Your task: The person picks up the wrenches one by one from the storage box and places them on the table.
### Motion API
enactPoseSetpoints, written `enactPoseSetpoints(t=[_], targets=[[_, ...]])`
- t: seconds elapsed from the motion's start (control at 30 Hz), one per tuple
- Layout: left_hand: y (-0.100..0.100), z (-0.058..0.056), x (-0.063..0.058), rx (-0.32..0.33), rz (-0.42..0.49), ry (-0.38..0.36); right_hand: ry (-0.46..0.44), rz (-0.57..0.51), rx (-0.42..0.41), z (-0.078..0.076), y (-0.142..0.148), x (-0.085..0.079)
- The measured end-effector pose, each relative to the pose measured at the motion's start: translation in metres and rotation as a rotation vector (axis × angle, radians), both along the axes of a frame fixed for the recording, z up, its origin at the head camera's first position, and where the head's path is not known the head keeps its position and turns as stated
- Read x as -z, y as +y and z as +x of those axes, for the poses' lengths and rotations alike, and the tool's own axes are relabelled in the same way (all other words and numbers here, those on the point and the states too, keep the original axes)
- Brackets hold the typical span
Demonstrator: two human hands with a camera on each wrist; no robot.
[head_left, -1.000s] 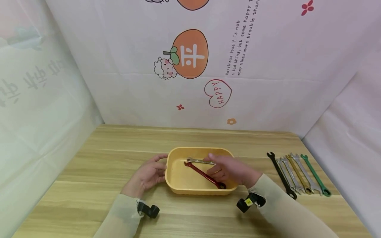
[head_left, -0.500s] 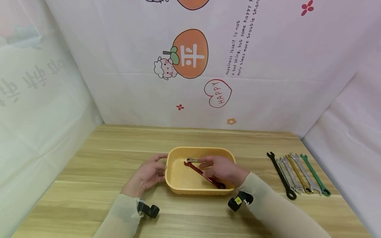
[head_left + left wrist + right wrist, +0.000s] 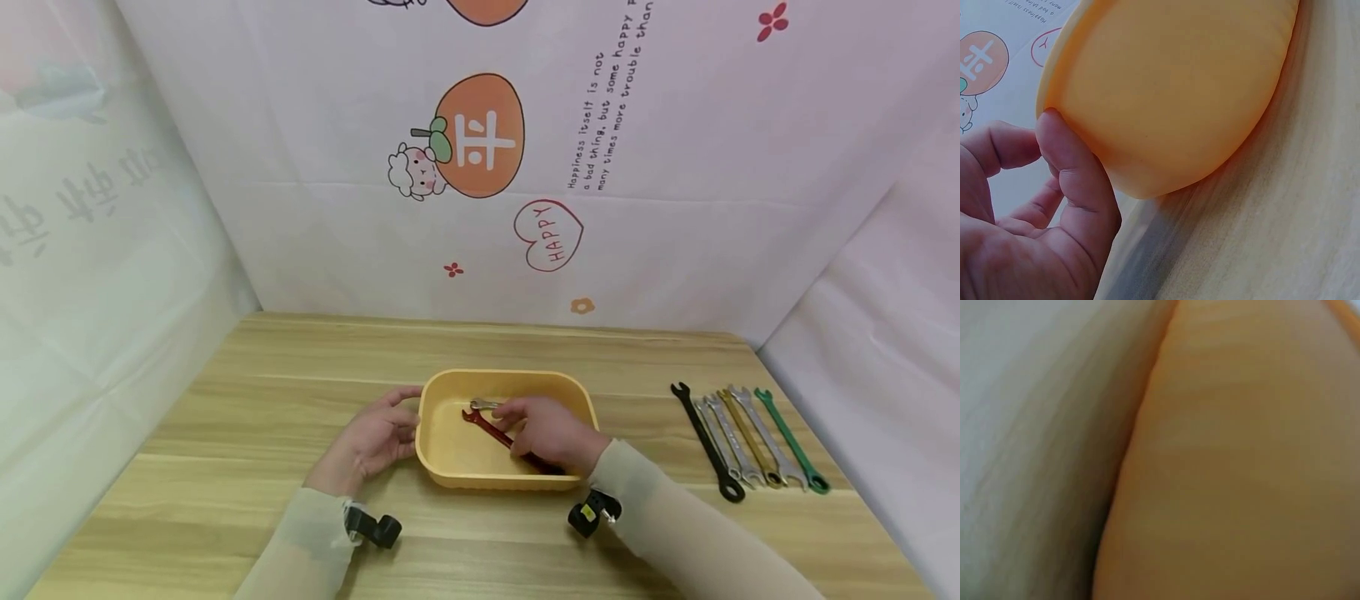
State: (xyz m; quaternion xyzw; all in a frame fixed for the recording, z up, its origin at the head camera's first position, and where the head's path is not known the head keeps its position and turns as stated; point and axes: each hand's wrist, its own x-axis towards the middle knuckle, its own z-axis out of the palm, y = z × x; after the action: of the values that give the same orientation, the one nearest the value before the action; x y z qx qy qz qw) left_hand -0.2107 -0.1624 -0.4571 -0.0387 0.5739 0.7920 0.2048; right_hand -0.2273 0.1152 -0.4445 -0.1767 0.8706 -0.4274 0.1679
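A yellow plastic box [image 3: 480, 482] stands on the wooden table. My left hand [image 3: 378, 437] holds its left end; in the left wrist view the thumb [image 3: 1072, 169] lies against the wall at the rim. Inside the box, my right hand [image 3: 551, 429] is low over a red combination wrench [image 3: 487, 427] and a silver wrench [image 3: 482, 404]. Its fingers are bent around the red wrench's shaft, and whether they grip it cannot be told. The hand covers much of both wrenches. The right wrist view shows only the box's outer wall [image 3: 1229, 475] and the table, blurred.
To the right on the table [image 3: 300, 358], several wrenches lie side by side: a black wrench [image 3: 705, 437], silver ones, a gold wrench [image 3: 752, 437] and a green wrench [image 3: 791, 437]. Printed white cloth [image 3: 337, 250] hangs behind and along both sides.
My right hand has moved left and lower inside the box, now covering more of the silver and red wrenches. My left hand and the box have stayed put.
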Motion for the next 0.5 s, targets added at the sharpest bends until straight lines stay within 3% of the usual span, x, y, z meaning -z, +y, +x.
enactPoseSetpoints(t=[0.5], targets=[[0.0002, -0.0003, 0.0011, -0.013, -0.01, -0.001, 0.17, 0.212, -0.086, -0.0014, -0.0035, 0.0013]])
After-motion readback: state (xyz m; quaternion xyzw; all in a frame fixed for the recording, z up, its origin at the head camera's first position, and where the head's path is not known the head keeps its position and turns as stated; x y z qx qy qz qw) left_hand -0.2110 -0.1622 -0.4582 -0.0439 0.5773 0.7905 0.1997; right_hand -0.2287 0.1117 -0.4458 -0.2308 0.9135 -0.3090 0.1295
